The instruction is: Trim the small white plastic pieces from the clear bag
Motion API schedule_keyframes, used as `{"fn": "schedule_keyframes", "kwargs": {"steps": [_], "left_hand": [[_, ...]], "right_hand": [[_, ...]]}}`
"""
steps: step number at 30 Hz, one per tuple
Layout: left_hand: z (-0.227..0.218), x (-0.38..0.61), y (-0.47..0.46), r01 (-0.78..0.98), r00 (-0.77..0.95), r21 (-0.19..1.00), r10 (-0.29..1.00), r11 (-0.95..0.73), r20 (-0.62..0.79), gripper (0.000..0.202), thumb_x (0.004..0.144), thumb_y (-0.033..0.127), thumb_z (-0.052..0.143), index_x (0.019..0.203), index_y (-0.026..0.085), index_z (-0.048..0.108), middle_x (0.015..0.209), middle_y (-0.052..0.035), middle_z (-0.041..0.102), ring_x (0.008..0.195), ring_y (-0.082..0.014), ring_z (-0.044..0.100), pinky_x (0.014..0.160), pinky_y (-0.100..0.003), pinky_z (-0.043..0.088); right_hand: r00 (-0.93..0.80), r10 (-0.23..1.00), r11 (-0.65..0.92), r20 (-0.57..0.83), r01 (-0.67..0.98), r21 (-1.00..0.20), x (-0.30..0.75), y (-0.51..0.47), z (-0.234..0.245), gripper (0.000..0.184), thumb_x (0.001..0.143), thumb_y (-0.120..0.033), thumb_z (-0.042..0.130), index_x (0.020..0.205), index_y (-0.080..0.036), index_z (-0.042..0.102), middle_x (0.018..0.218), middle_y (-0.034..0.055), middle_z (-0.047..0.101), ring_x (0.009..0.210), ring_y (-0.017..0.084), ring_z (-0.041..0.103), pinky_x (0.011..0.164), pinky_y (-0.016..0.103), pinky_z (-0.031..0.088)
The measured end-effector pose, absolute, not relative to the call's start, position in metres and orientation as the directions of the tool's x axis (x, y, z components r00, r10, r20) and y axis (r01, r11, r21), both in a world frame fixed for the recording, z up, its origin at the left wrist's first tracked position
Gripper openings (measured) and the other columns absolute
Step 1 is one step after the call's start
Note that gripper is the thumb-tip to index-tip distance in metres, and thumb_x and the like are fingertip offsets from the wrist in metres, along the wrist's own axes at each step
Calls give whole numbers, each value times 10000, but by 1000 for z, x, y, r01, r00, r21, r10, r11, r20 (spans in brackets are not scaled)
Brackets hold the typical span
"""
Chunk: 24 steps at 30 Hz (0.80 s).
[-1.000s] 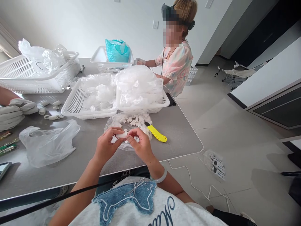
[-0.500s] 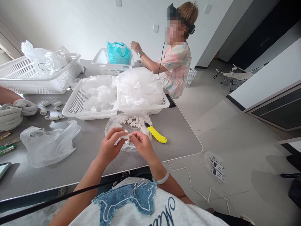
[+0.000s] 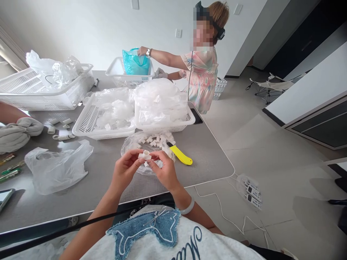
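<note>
Both my hands meet over the near edge of the grey table (image 3: 206,159). My left hand (image 3: 125,169) and my right hand (image 3: 162,169) pinch one small white plastic pipe fitting (image 3: 144,155) between their fingertips; its round open end faces up. Just behind them lies a clear bag of several similar white fittings (image 3: 151,141). A yellow-handled utility knife (image 3: 181,155) rests on the table to the right of that bag.
Two white baskets of clear plastic bags (image 3: 162,108) stand behind the fittings, another basket (image 3: 43,86) at far left. An empty clear bag (image 3: 54,166) lies left. A gloved hand (image 3: 16,131) rests at the left edge. A person across the table holds a teal bag (image 3: 134,61) in a basket.
I have turned the fitting so its open end faces up. The person opposite has stretched an arm out to the teal bag.
</note>
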<state>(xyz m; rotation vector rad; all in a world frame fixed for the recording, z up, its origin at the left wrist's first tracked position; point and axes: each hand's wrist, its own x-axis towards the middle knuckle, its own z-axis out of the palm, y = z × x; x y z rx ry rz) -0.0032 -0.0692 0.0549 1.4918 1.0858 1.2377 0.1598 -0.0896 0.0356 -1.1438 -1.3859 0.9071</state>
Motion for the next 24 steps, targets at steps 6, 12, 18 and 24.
{"fn": "schedule_keyframes", "kwargs": {"steps": [6, 12, 18, 24], "left_hand": [[52, -7, -62, 102, 68, 984, 988, -142, 136, 438, 759, 578, 792, 930, 182, 714, 712, -24, 714, 655, -195, 702, 648, -322, 605], [45, -7, -58, 88, 143, 988, 983, -129, 116, 389, 769, 546, 776, 893, 181, 724, 690, -27, 694, 628, -184, 669, 613, -314, 588], [29, -8, -57, 59, 66, 989, 989, -136, 132, 361, 803, 526, 737, 949, 199, 694, 802, -56, 722, 659, -203, 700, 647, -350, 619], [28, -23, -32, 499, -63, 833, 949, -239, 310, 345, 922, 459, 525, 990, 185, 723, 1051, -117, 738, 724, -208, 745, 650, -342, 625]], "right_hand": [[92, 948, 279, 306, 231, -932, 162, -78, 28, 359, 969, -392, 460, 1129, -204, 720, 1081, 106, 766, 1117, 236, 672, 1006, 390, 525], [-281, 941, 230, 187, 131, -964, 152, -62, 20, 492, 963, -422, 489, 1404, -231, 596, 1329, 102, 696, 1161, 231, 687, 975, 379, 566], [-306, 928, 279, 212, 197, -940, 148, -45, 7, 447, 960, -368, 484, 1359, -239, 639, 1261, 106, 736, 1118, 261, 717, 930, 400, 583], [-377, 892, 386, 249, 349, -854, 136, 6, 22, 336, 917, -242, 524, 1204, -251, 698, 1021, 83, 792, 929, 254, 744, 811, 356, 563]]}}
